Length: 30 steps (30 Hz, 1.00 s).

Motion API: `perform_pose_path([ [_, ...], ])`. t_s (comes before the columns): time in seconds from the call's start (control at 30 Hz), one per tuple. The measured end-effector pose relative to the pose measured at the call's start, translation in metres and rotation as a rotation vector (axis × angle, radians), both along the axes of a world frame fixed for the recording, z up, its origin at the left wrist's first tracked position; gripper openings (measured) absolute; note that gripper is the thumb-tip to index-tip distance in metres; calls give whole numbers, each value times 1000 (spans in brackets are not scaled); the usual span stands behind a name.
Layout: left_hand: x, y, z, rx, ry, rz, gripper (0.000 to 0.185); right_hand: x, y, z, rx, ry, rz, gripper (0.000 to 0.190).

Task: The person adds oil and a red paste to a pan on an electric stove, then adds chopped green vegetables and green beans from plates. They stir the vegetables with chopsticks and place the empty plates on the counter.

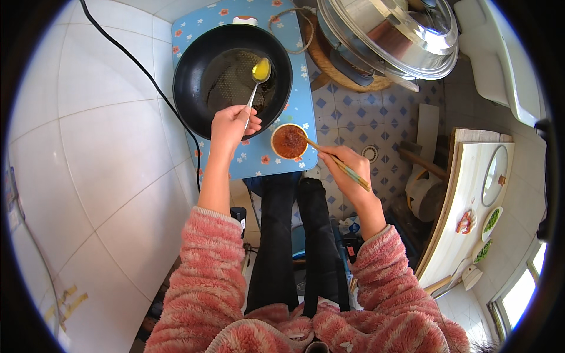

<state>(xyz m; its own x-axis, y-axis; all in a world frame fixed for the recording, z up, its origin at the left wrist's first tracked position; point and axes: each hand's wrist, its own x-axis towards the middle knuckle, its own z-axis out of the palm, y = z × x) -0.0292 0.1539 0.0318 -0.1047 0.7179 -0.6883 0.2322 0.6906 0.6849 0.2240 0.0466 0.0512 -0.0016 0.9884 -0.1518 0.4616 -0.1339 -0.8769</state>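
My left hand (235, 125) grips the handle of a metal spoon (253, 98), whose bowl holds yellow oil above the black frying pan (187, 84). A thin layer of oil lies in the pan. In my right hand (346, 170) is a pair of wooden chopsticks (337, 162), their tips in a small bowl (273, 149) of red chili sauce. That bowl stands beside the pan's lower right edge, on a small table with a blue flowered cover (247, 167).
A large metal steamer pot with a lid (384, 39) sits on a round wooden stool (329, 66) beyond the table. To the right, a light board (454, 212) bears plates of chopped greens (491, 220). A black cable (141, 68) runs down the tiled wall at left.
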Motion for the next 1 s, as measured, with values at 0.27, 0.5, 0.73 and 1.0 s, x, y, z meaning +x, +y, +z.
perform_pose_path([
  [0.27, -4, -48, 32, 51, -9, -49, 24, 1, -2, 4, -30, 5, -17, 15],
  [0.5, 5, -102, 36, -5, -85, -62, 26, 2, -6, -3, -33, 23, -45, 15],
  [0.73, 11, -141, 8, -62, -11, -62, 24, -1, -9, -6, -30, -3, -102, 16],
  [1.0, 10, -165, -19, 147, 332, -244, 18, -8, -8, -17, -11, -10, -104, 14],
])
